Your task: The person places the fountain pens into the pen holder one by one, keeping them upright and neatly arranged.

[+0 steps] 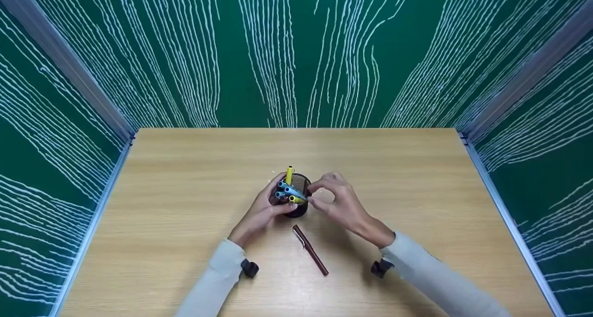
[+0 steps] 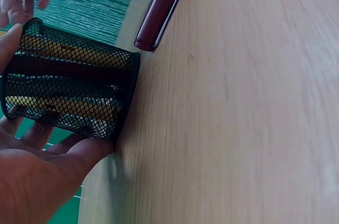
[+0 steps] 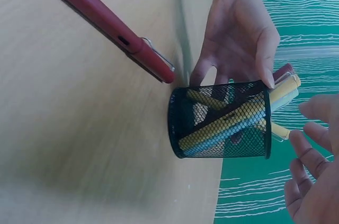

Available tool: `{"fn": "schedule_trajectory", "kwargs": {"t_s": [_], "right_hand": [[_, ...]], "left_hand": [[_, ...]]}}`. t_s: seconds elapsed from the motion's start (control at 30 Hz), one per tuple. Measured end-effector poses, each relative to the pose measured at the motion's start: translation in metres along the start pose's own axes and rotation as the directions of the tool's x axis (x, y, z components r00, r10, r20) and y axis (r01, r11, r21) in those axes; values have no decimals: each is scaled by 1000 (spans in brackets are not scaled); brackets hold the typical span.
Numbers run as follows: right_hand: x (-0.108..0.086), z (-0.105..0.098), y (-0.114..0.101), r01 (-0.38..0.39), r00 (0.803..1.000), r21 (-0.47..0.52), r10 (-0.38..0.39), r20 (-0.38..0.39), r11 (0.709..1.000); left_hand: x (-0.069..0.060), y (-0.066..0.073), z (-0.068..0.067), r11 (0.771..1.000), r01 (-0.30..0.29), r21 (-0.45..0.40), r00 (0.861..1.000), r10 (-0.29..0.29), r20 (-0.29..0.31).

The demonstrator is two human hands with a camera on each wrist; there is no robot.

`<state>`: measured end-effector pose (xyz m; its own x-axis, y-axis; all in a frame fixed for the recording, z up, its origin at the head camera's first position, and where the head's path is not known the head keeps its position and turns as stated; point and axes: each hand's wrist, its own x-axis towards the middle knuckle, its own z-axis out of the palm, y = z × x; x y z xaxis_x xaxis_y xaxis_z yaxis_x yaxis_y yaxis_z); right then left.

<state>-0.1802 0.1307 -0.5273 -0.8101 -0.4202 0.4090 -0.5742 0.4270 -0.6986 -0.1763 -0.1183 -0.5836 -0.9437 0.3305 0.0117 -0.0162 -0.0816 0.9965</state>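
A black mesh pen cup (image 3: 228, 121) stands upright on the table, with several yellow and blue pens and a dark red one in it. My left hand (image 1: 265, 209) grips the cup from its left side, thumb at the near side of the rim. The right hand (image 1: 342, 203) is just right of the cup's top, its fingers bent and spread from the thumb. In the right wrist view its fingertips are close to the end of a yellow pen (image 3: 282, 130); whether they touch is unclear. A dark red pen (image 1: 310, 250) with a metal clip lies in front of the cup.
The light wooden table (image 1: 185, 168) ends at green walls (image 1: 305, 53) with white wavy lines at the back and sides. Pale metal edging (image 1: 92, 229) runs along the table's left side. Black wrist cameras (image 1: 250, 268) are strapped at both sleeves.
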Motion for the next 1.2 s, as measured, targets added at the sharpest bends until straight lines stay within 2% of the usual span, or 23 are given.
{"fn": "schedule_trajectory", "kwargs": {"t_s": [0.2,0.4,0.63,0.87,1.2], "right_hand": [[-14,2,2,-39,999,-10,39,-5,999],[-29,6,2,-59,998,-2,59,-11,998],[-40,11,5,-115,993,3,115,24,993],[-50,15,6,-142,989,18,141,43,990],[-72,30,10,-191,978,35,187,96,981]], "left_hand": [[0,0,0,1000,1,21,1000,-1,-6],[-2,0,1,999,23,-31,1000,-24,-11],[-2,0,2,1000,23,-22,1000,-23,-18],[-2,0,2,998,29,-55,999,-30,-17],[-3,1,3,997,51,-61,998,-53,-25]]}}
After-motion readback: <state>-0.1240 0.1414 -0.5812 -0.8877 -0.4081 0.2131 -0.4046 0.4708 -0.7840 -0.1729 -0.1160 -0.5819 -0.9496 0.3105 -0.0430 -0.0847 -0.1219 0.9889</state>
